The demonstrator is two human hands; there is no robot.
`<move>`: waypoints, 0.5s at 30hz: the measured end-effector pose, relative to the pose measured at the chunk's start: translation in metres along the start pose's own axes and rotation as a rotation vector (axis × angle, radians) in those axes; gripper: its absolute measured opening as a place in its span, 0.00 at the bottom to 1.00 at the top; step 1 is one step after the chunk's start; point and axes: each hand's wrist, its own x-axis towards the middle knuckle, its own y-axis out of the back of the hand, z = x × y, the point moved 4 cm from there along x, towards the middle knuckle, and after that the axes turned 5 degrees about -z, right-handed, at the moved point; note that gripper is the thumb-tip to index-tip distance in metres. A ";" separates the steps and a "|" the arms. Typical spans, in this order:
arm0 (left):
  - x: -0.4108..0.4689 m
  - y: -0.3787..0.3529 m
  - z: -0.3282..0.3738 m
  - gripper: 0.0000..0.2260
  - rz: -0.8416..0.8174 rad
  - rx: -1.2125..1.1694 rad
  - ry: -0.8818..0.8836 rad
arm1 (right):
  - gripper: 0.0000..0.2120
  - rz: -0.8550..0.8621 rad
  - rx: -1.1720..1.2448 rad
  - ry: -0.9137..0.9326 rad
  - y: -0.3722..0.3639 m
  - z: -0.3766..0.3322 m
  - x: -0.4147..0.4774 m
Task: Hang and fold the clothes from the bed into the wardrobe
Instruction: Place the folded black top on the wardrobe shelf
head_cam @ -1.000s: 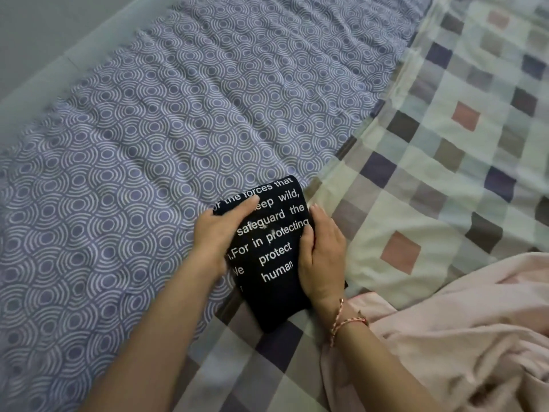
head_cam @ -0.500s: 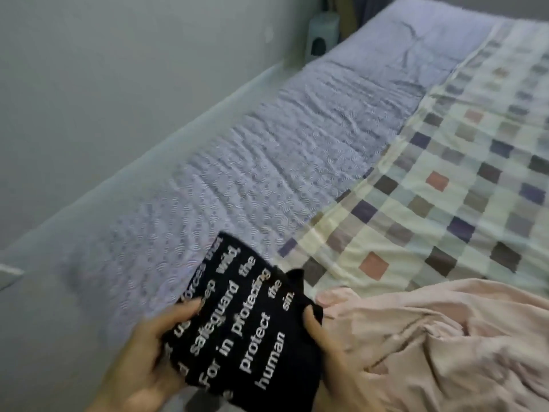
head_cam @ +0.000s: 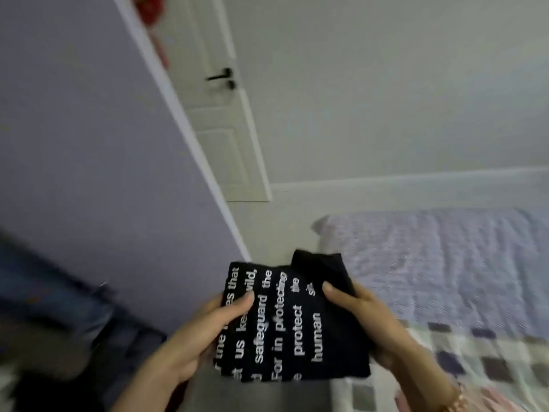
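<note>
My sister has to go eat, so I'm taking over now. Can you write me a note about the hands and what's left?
Left hand grips the folded black shirt, thumb on top. Right hand grips its other side.
The shirt is in the air beside the bed.
Done: this shirt is folded.
Left: put it in the wardrobe, which I cannot make out here. A pink cloth lies on the bed, likely next.

a white panelled door (head_cam: 217, 138) stands in the pale far wall (head_cam: 386, 84), its left side partly hidden. a black lever handle (head_cam: 219, 75) sits near its right edge, with a small black lock (head_cam: 231, 84) just below. something red (head_cam: 148, 5), too blurred to name, shows at the door's upper left. a pale skirting board (head_cam: 416, 181) runs along the foot of the wall, right of the door.
</note>
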 end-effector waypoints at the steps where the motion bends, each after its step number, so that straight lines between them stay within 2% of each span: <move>1: -0.028 0.028 -0.004 0.20 0.108 -0.048 -0.031 | 0.11 -0.072 -0.048 -0.020 -0.036 -0.006 0.006; 4: -0.092 0.077 -0.023 0.17 0.327 -0.192 -0.117 | 0.13 -0.252 -0.143 -0.038 -0.116 -0.003 0.011; 6: -0.139 0.109 -0.048 0.13 0.481 -0.327 -0.149 | 0.19 -0.388 -0.181 -0.063 -0.170 0.013 0.004; 8: -0.189 0.139 -0.074 0.15 0.630 -0.440 -0.199 | 0.24 -0.530 -0.265 -0.072 -0.227 0.035 -0.011; 10: -0.234 0.157 -0.099 0.19 0.773 -0.501 -0.219 | 0.22 -0.599 -0.313 -0.034 -0.271 0.059 -0.030; 12: -0.295 0.174 -0.137 0.17 0.957 -0.552 -0.237 | 0.16 -0.678 -0.345 -0.006 -0.325 0.091 -0.058; 15: -0.359 0.176 -0.170 0.16 1.092 -0.599 -0.275 | 0.13 -0.761 -0.396 0.079 -0.380 0.118 -0.093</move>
